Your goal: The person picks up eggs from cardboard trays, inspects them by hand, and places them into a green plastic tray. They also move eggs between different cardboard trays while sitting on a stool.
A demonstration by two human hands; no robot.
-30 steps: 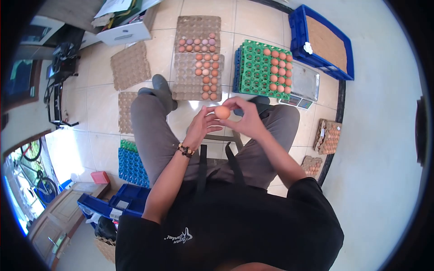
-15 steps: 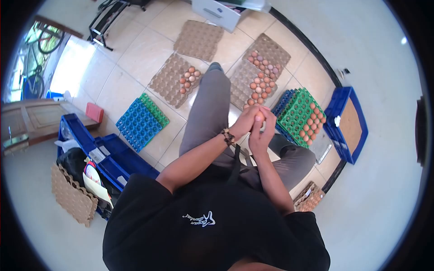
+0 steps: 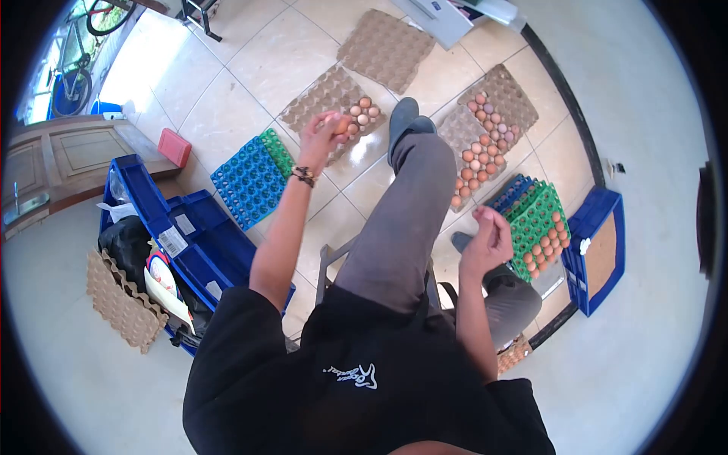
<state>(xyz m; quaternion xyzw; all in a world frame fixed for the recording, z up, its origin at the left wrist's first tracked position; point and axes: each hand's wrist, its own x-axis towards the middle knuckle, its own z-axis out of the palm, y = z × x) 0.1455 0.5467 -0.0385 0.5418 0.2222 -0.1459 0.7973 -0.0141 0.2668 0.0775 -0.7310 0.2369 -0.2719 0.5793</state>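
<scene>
My left hand [image 3: 321, 142] holds a brown egg [image 3: 343, 125] in its fingertips, over the near side of a brown pulp tray [image 3: 322, 97]. Several eggs [image 3: 363, 111] sit at that tray's right end. My right hand [image 3: 489, 241] is loosely curled, with no egg showing in it. It is just left of a stack of green plastic egg trays [image 3: 529, 226], whose top tray carries rows of brown eggs [image 3: 547, 246] along its right side. Past my knee, another pulp tray [image 3: 517, 98] bears many brown and paler eggs [image 3: 485, 148].
A bare pulp tray [image 3: 385, 49] lies farther off on the tiled floor. Blue plastic trays [image 3: 249, 182] lie at left beside a red block [image 3: 174, 147]. Blue crates stand at left [image 3: 171, 227] and right [image 3: 595, 250]. My legs extend between the trays.
My hands were together around an egg and are now apart. The left has carried the egg left to the pulp tray; the right has moved right and nearer me. The view has shifted.
</scene>
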